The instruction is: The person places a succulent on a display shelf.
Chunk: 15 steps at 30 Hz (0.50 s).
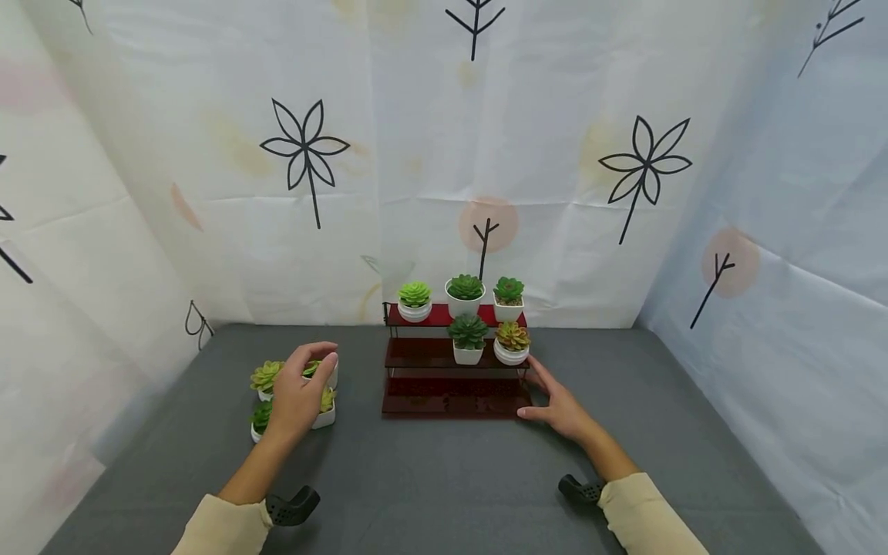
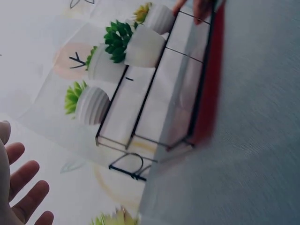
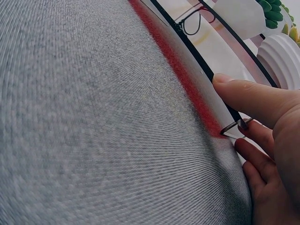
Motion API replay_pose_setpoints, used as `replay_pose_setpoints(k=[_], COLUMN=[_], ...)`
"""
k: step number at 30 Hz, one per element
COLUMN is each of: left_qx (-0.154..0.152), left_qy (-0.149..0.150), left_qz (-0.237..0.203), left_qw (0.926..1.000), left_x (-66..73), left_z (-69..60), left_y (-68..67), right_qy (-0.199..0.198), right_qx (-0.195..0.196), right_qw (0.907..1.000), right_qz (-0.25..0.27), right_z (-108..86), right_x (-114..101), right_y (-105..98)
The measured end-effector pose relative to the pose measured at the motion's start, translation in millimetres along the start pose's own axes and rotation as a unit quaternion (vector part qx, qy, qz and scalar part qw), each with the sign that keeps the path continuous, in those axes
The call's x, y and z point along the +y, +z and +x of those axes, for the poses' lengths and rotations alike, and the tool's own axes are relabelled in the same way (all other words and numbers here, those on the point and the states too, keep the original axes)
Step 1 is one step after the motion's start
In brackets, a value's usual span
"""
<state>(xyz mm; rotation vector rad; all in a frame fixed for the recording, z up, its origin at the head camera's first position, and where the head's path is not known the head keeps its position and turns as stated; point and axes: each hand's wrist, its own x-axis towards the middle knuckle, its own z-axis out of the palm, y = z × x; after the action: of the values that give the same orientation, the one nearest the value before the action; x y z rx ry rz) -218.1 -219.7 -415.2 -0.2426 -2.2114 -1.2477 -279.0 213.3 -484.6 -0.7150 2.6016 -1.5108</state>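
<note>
A three-tier display shelf [image 1: 454, 405] with dark red, shiny tiers stands on the grey table. On its top tier are three small potted succulents, among them a bright green one [image 1: 415, 295]. The middle tier carries a dark green succulent [image 1: 468, 333] and a yellow-orange one [image 1: 512, 337] towards the right. My right hand [image 1: 565, 412] holds the shelf's lower right corner, thumb on the front edge, fingers by the wire leg. Over several white-potted succulents [image 1: 267, 376] on the left hovers my left hand [image 1: 298, 397], fingers apart and loosely bent, partly hiding them.
White cloth [image 1: 430, 154] printed with plants hangs behind the table and down both sides. A dark grey cloth [image 1: 444, 478] covers the table. Each wrist wears a black strap mount, such as the left one [image 1: 293, 507].
</note>
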Motion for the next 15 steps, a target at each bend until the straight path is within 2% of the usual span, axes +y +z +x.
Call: replay_pose_setpoints(k=[8,15], left_qx=[0.028,0.054], left_qy=[0.025,0.102], left_qz=[0.050,0.077], left_qw=[0.9981,0.9903], left_x=[-13.1,-24.7], left_z=[-21.3,-38.1], left_y=[-17.9,-25.3], right_qy=[-0.021,-0.021], right_qx=[0.003,0.001], right_qw=[0.9998,0.9998], right_qz=[-0.001,0.001], right_z=[1.1,-0.6], right_x=[-2,-1], right_y=[-1,0])
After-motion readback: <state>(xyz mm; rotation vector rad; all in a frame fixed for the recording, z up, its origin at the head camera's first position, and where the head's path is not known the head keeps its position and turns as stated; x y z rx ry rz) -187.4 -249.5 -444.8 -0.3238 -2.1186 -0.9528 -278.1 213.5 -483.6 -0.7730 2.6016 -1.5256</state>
